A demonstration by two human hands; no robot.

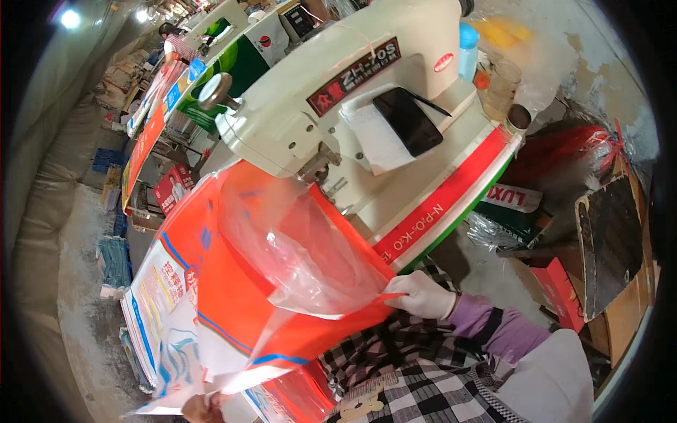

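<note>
A large orange and white printed plastic sack (282, 321) spreads in front of me, with a clear plastic liner (282, 243) bulging out of its mouth. My right hand (423, 295), in a white glove, pinches the right end of the sack's mouth edge. At the bottom edge of the picture my left hand (203, 407) shows only in part, blurred, closed at the sack's lower left corner. The far side of the mouth edge lies by the needle and presser foot of a cream industrial sewing machine (275, 134).
A black phone (409, 120) rests on white paper on the machine bed. Beyond stand a blue bottle (467, 53) and a clear jar (502, 88). Stacked sacks (144, 338) lie at left; cardboard (613, 247) leans at right. Another person (175, 46) is far off at upper left.
</note>
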